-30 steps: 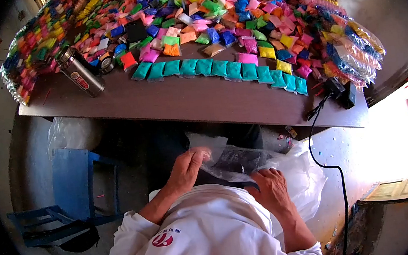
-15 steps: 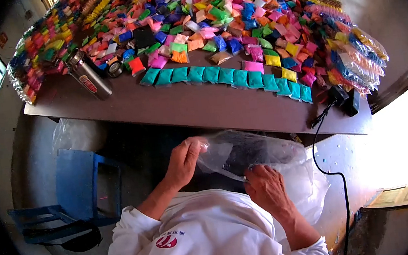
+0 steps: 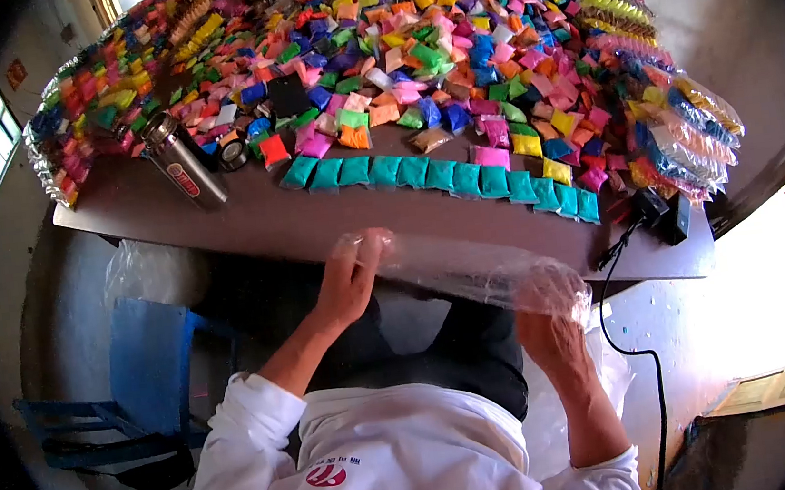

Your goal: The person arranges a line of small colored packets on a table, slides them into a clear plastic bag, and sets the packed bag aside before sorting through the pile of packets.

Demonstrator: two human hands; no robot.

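Note:
A clear plastic bag point(image 3: 457, 267) stretches between my two hands at the near edge of the table. My left hand point(image 3: 353, 273) is closed on the bag's left end. At the right end, my right hand point(image 3: 550, 303) is behind or inside the film, which covers its fingers, so their grip is hidden. Beyond the bag, a row of teal packets point(image 3: 440, 176) runs across the table. Behind that row lies a large heap of small coloured packets point(image 3: 430, 54).
A steel flask point(image 3: 183, 164) and its lid point(image 3: 233, 155) stand on the brown table point(image 3: 285, 220) at left. Black adapters point(image 3: 652, 208) with a hanging cable point(image 3: 659, 389) sit at the right edge. A blue chair point(image 3: 152, 366) is at lower left. Strips of packets point(image 3: 687, 133) lie at right.
Both hands have risen toward the table edge with the bag. My right hand has moved right and up, drawing the bag out long, and plastic film now covers its fingers.

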